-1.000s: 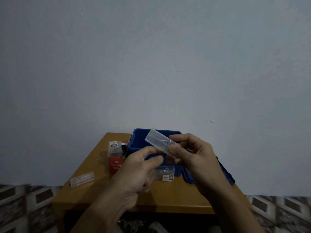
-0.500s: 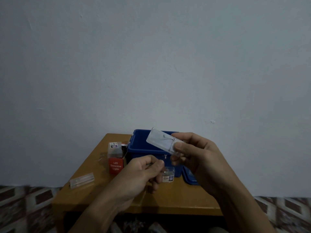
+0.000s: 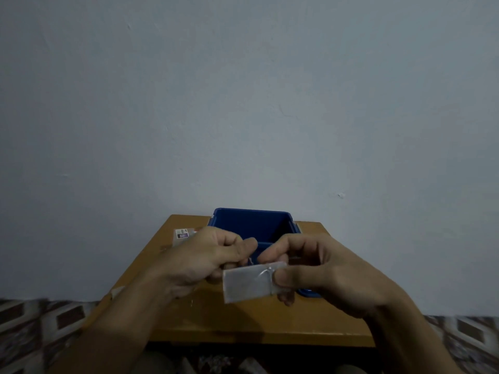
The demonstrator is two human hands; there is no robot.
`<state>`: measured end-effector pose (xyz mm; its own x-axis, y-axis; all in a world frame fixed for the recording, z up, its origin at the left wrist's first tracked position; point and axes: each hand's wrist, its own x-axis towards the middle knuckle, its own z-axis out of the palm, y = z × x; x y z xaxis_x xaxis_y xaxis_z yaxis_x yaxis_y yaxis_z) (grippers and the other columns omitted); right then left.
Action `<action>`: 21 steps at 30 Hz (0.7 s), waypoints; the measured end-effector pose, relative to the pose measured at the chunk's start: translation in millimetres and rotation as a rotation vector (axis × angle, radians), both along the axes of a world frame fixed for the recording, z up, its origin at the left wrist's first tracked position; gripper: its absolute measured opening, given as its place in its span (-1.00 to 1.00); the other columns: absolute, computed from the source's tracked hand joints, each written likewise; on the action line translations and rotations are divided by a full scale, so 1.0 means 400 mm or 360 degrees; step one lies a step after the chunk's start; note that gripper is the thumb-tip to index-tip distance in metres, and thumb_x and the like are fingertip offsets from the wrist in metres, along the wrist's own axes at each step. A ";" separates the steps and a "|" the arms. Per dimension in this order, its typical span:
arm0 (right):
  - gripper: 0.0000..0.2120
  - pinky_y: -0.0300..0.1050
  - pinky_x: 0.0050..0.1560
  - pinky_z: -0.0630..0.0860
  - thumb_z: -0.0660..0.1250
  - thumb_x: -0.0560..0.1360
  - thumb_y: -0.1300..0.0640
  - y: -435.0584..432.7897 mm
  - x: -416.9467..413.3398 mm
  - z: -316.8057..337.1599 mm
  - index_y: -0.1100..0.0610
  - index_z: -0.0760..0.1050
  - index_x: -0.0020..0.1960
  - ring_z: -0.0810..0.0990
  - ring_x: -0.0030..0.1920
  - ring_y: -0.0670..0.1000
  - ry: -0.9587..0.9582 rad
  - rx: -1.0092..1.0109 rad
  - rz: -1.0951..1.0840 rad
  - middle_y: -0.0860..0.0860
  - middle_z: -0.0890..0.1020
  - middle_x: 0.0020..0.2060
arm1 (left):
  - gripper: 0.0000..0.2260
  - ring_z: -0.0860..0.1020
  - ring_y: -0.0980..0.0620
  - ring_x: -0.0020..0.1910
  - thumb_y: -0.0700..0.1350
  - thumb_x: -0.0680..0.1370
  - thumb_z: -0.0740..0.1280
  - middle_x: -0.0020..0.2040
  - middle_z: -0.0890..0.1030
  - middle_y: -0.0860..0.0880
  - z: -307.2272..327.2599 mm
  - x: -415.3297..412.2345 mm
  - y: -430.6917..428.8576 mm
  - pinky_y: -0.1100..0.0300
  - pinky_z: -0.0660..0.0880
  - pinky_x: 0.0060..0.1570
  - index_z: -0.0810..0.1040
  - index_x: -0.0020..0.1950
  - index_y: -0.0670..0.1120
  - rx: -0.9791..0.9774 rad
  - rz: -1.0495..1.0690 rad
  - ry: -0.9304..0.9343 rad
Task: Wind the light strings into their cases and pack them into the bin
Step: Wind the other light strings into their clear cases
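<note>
Against 0.5 s ago: the clear case (image 3: 247, 283) is lower and near level, no longer tilted up over the bin (image 3: 251, 214) rim. It is held over the middle of the table (image 3: 243, 325), in front of the bin, which stands at the far edge. The right hand (image 3: 332, 276) pinches its right end, thumb on top, fingers beneath. The left hand (image 3: 205, 257) has come up, fingers curled, pinching the light string (image 3: 251, 261) at the case's top edge. Case: flat, frosted, rectangular; wire shows near the thumb.
</note>
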<state>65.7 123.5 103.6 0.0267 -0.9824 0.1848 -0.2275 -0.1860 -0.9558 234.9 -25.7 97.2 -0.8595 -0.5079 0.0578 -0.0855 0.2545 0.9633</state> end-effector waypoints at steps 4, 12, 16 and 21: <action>-0.89 -0.19 -0.22 0.55 0.40 0.55 0.26 -0.002 0.013 0.005 0.15 0.60 0.07 0.62 -0.26 -0.01 0.0376 0.0045 -0.0269 0.05 0.66 -0.19 | -0.69 0.23 0.09 -0.53 0.16 0.39 0.43 -0.45 0.40 -0.05 0.041 -0.006 -0.002 0.27 0.17 -0.52 0.59 -0.36 -0.07 -0.0048 0.0098 -0.0015; -0.88 -0.17 -0.21 0.63 0.37 0.56 0.09 -0.040 0.021 -0.029 -0.03 0.55 0.09 0.63 -0.17 -0.06 0.0866 -0.0288 -0.0925 -0.04 0.64 -0.16 | -0.78 0.32 0.15 -0.51 -0.03 0.59 0.36 -0.47 0.45 0.05 0.068 -0.004 0.054 0.30 0.26 -0.47 0.71 -0.16 -0.09 -0.0343 0.0366 0.0179; -0.86 -0.31 -0.29 0.51 0.38 0.56 0.10 -0.052 0.031 -0.032 0.00 0.55 0.12 0.59 -0.23 -0.13 0.0771 -0.0497 -0.1144 -0.06 0.62 -0.20 | -0.75 0.36 0.23 -0.53 0.02 0.61 0.30 -0.48 0.45 0.10 0.045 -0.011 0.102 0.34 0.29 -0.47 0.66 -0.17 -0.03 -0.0466 0.0462 0.0319; -0.85 -0.18 -0.32 0.54 0.38 0.55 0.16 -0.053 0.029 -0.033 -0.02 0.57 0.10 0.58 -0.28 -0.07 0.0612 -0.0671 -0.1161 -0.02 0.62 -0.27 | -0.80 0.34 0.22 -0.58 -0.03 0.63 0.28 -0.46 0.45 0.05 0.008 -0.021 0.131 0.35 0.29 -0.55 0.65 -0.10 -0.04 -0.0291 0.0530 0.0501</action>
